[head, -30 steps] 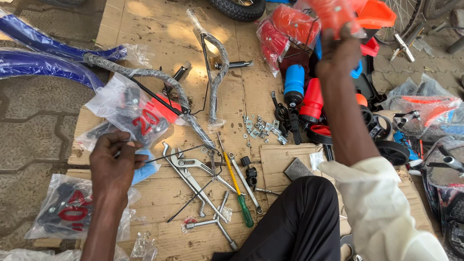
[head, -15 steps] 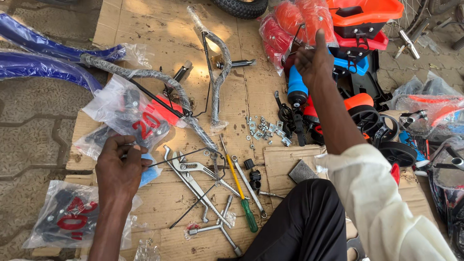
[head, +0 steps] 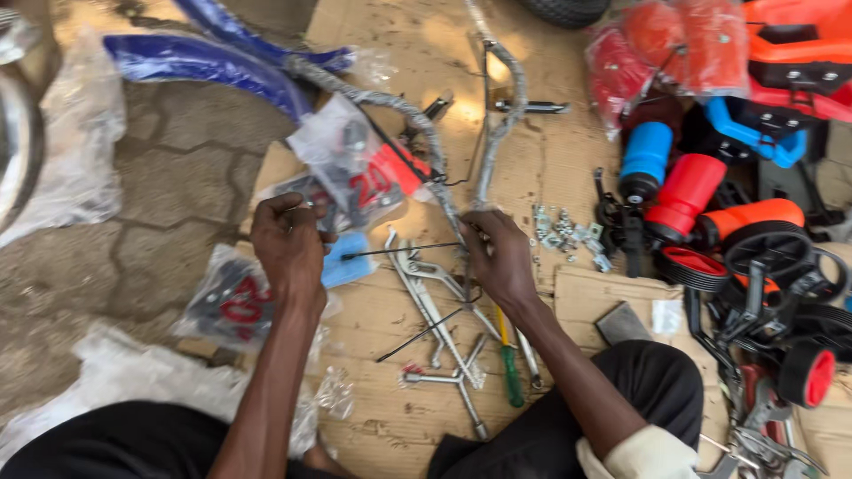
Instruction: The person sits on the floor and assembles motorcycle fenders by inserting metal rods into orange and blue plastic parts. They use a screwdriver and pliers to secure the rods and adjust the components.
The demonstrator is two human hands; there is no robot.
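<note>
On the flat brown cardboard sheet (head: 568,177) spread over the ground, a thin black metal rod (head: 404,251) lies level between the two hands. The left hand (head: 288,244) pinches something small by the clear plastic bag with a red and black plate inside (head: 355,173); its fingers are curled tight, but what they pinch is too small to make out. The right hand (head: 499,257) is closed around the spot where the rod meets the grey wrapped metal tube (head: 417,133), and its fingers hide that join. The step in hand looks like fitting or freeing the rod at the tube. The next move would call for a steady hold at both ends and maybe a tool. Close by lie silver spanners (head: 422,293) and a green-handled screwdriver (head: 512,372). A little pile of silver nuts and bolts (head: 568,231) sits to the right. Farther out are blue and red plastic cups (head: 670,177), small black wheels with red middles (head: 781,257) and a blue curved mudguard (head: 204,62). The picture is a bit blurry, and the things at the right edge are cut off.
</note>
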